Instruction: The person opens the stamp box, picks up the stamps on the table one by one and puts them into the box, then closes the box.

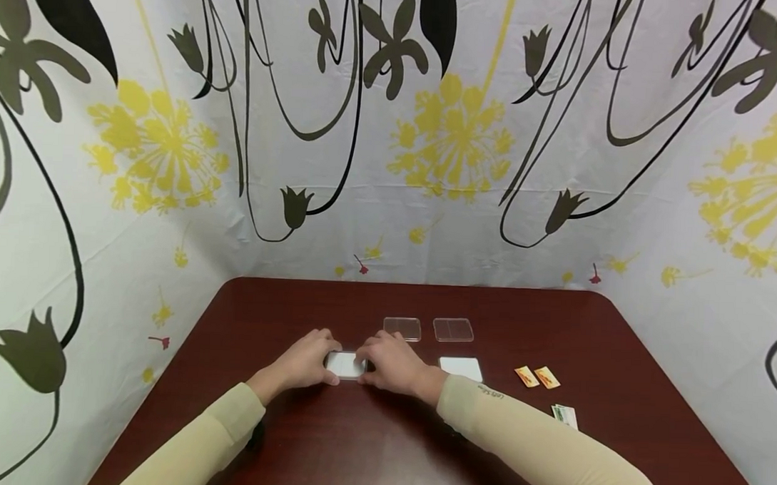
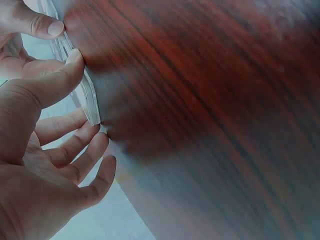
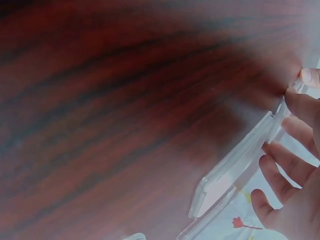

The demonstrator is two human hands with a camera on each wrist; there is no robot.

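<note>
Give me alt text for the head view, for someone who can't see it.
A person's left hand and right hand grip a flat white box on a dark red table. Two clear plastic pieces lie farther back; to the right are another white box and small colorful cards.

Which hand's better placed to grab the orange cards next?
Probably the right hand: it's nearer the orange cards, and the left hand would have to reach past it. Both hold the white case, so the right would need to let go first.

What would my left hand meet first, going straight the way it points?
The white case your left hand holds; beyond it, probably your right hand, though depth is unclear.
</note>
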